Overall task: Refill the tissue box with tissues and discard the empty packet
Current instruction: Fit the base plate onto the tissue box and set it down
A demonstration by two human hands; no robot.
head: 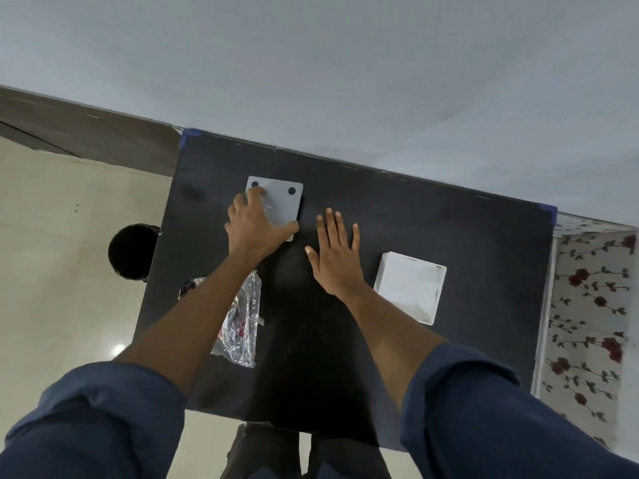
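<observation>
We had our left hand (257, 223) spread over the grey tissue box (276, 203) at the far side of the black counter (432, 216), fingers (256, 195) splayed on its upturned face, gripping nothing. Our right hand (337, 252) lay flat and open just beside it. To do this well, we judged, we should steady the box with both hands and lift the base evenly. The white tissue stack (409, 288) sat to the right; the crinkled clear packet (242, 319) lay partly hidden under our left forearm. We could not see the box's opening.
</observation>
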